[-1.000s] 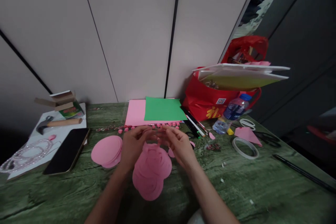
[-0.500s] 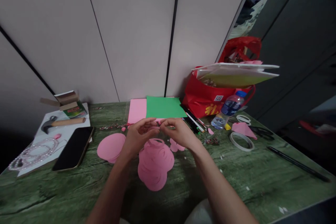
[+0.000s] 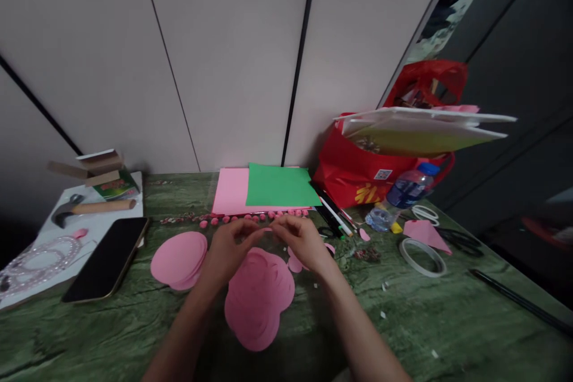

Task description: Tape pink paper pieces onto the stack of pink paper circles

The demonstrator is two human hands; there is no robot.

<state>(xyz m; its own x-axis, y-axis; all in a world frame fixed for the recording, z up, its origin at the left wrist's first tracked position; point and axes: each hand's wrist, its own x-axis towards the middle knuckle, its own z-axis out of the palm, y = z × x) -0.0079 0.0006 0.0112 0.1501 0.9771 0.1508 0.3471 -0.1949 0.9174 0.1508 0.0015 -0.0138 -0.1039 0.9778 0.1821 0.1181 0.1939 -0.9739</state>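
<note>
My left hand and my right hand meet above the table, thumbs and fingertips pinched together. Between them shows a sliver of a small pink paper piece, mostly hidden by the fingers. Just below lies a heap of pink paper cutouts with rounded edges. To the left of my left hand rests a stack of pink paper ovals. Small pink paper bits lie partly behind my right hand. Beyond the fingers runs a row of small pink rolled balls.
Green paper and pink paper lie at the back. Left are a phone, a hammer and clear beads. Right are a red bag, a water bottle, a tape roll and a black pencil.
The view has shifted closer and lower, so the table items spread outward. Both hands stay pinched together, slightly lower in view, and the row of pink balls behind them is more exposed.
</note>
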